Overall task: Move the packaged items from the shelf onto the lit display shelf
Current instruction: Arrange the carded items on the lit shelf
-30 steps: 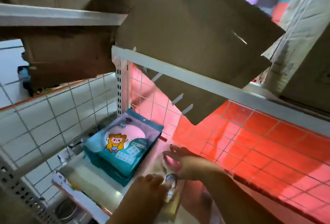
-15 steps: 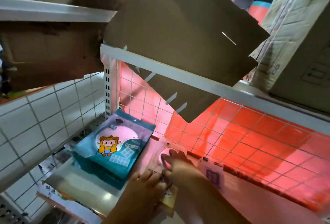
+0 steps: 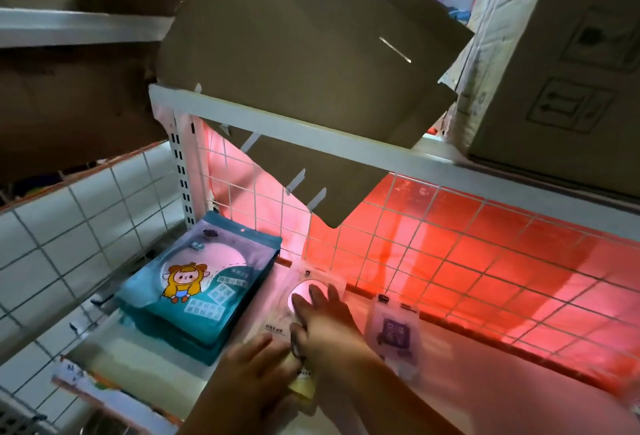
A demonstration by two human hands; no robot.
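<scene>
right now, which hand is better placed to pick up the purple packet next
Right, probably. The right hand lies flat on the pale packet, with the purple packet just beside it on that side. The left hand, at the pale packet's near edge, would have to reach across.

Shelf (image 3: 502, 375) holds teal stack (image 3: 197, 289), pale packet (image 3: 277, 310), purple packet (image 3: 394, 327).

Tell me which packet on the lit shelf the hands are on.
The pale middle packet with the round window: the left hand and right hand rest on it. The teal cartoon packet and the purple packet have no hand on them.
</scene>
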